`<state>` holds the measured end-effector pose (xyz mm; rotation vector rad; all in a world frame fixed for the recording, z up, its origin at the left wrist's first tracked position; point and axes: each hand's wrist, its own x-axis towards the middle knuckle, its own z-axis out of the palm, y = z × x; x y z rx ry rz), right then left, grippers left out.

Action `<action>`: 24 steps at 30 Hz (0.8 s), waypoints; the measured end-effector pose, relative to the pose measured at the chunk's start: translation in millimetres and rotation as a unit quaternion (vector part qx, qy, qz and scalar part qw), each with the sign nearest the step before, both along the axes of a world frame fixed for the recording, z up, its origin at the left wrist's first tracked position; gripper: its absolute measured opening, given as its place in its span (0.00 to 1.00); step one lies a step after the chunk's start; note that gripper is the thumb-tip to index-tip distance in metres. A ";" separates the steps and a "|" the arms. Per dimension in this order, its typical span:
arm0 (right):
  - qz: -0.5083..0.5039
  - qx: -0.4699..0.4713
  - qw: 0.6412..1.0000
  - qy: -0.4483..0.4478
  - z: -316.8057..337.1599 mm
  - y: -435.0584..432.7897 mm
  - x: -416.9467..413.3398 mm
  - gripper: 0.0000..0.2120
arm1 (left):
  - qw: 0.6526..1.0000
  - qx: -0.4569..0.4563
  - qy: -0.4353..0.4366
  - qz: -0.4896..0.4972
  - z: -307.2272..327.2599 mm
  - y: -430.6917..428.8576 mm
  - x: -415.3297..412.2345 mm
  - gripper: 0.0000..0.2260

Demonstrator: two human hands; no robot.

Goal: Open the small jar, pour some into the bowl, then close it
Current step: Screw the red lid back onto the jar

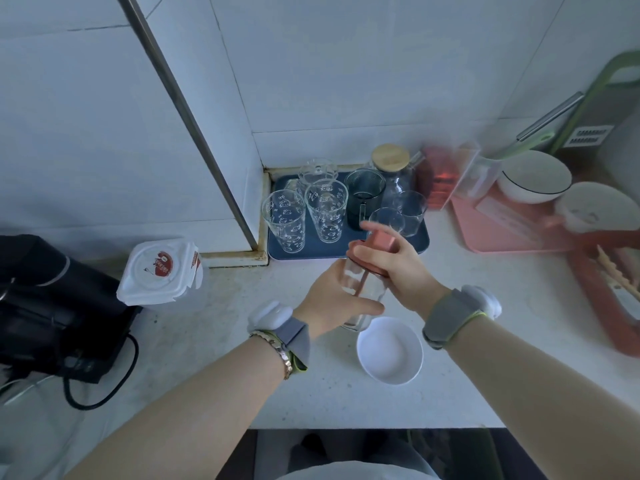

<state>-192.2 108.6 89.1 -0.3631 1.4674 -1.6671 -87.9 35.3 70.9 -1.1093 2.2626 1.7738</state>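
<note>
A small clear glass jar (360, 287) with a pink-red lid (375, 249) is held above the counter, just behind a white bowl (389, 351). My left hand (332, 299) wraps around the glass body from the left. My right hand (398, 268) grips the lid from the right, fingers curled over its top. The lid sits on the jar. The bowl stands on the counter near the front edge, below my right wrist, and looks empty. The jar's contents cannot be made out.
A blue tray (420, 242) with several glasses stands in the back corner. A white-lidded plastic box (161, 271) and a black appliance (52, 306) are at the left. A pink board (485, 233), white bowls (535, 176) and a red rack (606, 292) lie at the right.
</note>
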 end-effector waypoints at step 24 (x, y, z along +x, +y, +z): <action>-0.031 0.220 0.935 0.277 -26.7 9.6 -11.0 0.29 | 0.992 -0.111 -0.065 -0.016 -21.8 -2.8 -6.3 0.40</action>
